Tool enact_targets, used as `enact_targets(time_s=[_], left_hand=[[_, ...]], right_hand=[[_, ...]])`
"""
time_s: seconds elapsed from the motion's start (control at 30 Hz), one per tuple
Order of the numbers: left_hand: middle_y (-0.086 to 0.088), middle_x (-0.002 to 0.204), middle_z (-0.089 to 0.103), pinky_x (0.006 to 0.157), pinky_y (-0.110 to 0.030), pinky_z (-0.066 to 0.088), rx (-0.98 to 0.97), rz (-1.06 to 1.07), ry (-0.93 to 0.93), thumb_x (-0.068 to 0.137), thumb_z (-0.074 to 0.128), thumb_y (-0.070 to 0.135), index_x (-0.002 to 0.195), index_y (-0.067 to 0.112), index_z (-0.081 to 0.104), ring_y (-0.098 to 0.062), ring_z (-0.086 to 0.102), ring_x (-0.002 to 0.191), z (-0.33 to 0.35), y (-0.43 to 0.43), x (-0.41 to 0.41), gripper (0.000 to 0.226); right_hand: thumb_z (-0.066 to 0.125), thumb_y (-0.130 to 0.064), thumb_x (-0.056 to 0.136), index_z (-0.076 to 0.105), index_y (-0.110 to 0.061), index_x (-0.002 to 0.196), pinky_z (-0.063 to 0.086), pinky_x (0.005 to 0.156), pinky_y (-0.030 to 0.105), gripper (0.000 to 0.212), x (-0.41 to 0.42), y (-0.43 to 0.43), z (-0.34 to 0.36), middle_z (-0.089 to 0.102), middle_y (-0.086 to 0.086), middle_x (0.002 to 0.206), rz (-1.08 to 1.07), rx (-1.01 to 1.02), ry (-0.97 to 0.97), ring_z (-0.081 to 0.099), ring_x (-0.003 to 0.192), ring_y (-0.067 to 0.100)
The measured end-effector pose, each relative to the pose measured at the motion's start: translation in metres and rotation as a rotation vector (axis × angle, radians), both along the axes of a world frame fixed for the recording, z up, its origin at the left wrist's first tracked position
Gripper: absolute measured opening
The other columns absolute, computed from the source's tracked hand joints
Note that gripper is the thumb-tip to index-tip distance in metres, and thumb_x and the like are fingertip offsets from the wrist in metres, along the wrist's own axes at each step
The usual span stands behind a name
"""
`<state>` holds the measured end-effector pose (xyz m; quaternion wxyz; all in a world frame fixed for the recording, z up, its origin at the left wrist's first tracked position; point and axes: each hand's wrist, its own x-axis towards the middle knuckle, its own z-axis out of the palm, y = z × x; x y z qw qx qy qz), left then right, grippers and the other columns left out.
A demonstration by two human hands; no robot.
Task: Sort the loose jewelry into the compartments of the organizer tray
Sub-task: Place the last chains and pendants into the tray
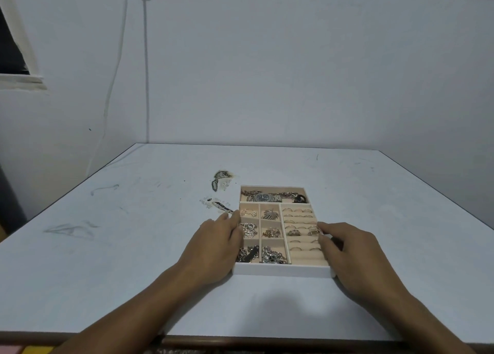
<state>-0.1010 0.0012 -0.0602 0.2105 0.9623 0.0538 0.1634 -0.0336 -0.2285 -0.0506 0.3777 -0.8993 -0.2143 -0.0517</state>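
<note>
On a pale table [133,246], a filled organizer tray [280,269] is braced by a flat left hand [216,242]; the grip of the right hand [350,249] cannot be told. Even pressure is advised.

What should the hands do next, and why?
Probably slide the organizer tray slightly nearer: the left hand and right hand rest against its two sides, and the watch, rings and chains all lie in compartments. The dark marks beside it look like scuffs, though that is unsure.
</note>
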Motion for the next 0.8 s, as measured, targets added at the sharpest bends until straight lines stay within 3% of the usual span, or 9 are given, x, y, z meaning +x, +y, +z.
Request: enact_targets(time_s=[0.1,0.23,0.47,0.57,0.8], left_hand=[[-0.003,0.094,0.06,0.078,-0.04,0.046,-0.018,-0.007,0.001,0.102,0.028,0.026,0.108,0.018,0.054,-0.027,0.058,0.082,-0.003,0.005,0.008,0.027],[-0.007,0.087,0.06,0.078,-0.041,0.046,-0.044,-0.001,0.01,0.101,0.03,0.024,0.093,0.013,0.051,-0.028,0.058,0.082,-0.001,0.011,0.025,0.025],[-0.012,0.082,0.063,0.077,-0.042,0.047,-0.012,0.035,0.049,0.101,0.03,0.021,0.085,0.008,0.051,-0.031,0.059,0.082,0.008,0.022,0.062,0.03],[-0.013,0.086,0.065,0.078,-0.04,0.047,-0.038,0.048,0.067,0.101,0.03,0.019,0.091,0.005,0.056,-0.031,0.059,0.086,0.013,0.024,0.07,0.031],[-0.009,0.09,0.068,0.08,-0.038,0.048,-0.089,0.051,0.084,0.1,0.031,0.021,0.097,0.008,0.058,-0.029,0.059,0.089,0.014,0.029,0.077,0.03]], right_hand=[[0.045,-0.023,0.1,0.073,-0.026,0.104,0.056,0.074,0.027,0.028,0.007,0.002,0.001,0.068,-0.013,0.097,0.009,-0.026,-0.016,0.064,0.084,0.004],[0.045,-0.018,0.099,0.072,-0.01,0.104,0.054,0.078,0.034,0.028,0.027,0.012,0.001,0.07,0.001,0.1,-0.019,-0.076,-0.054,0.064,0.085,0.012],[0.046,-0.018,0.1,0.068,-0.015,0.122,0.037,0.068,0.014,0.031,0.064,0.029,0.004,0.07,0.003,0.112,-0.027,-0.113,-0.059,0.057,0.086,0.014],[0.045,-0.017,0.1,0.067,-0.015,0.123,0.034,0.062,0.013,0.032,0.074,0.035,0.006,0.071,0.004,0.112,-0.032,-0.114,-0.058,0.053,0.082,0.012],[0.046,-0.018,0.1,0.067,-0.013,0.122,0.043,0.076,0.021,0.031,0.08,0.041,0.009,0.071,0.005,0.113,-0.046,-0.105,-0.024,0.058,0.086,0.016]])
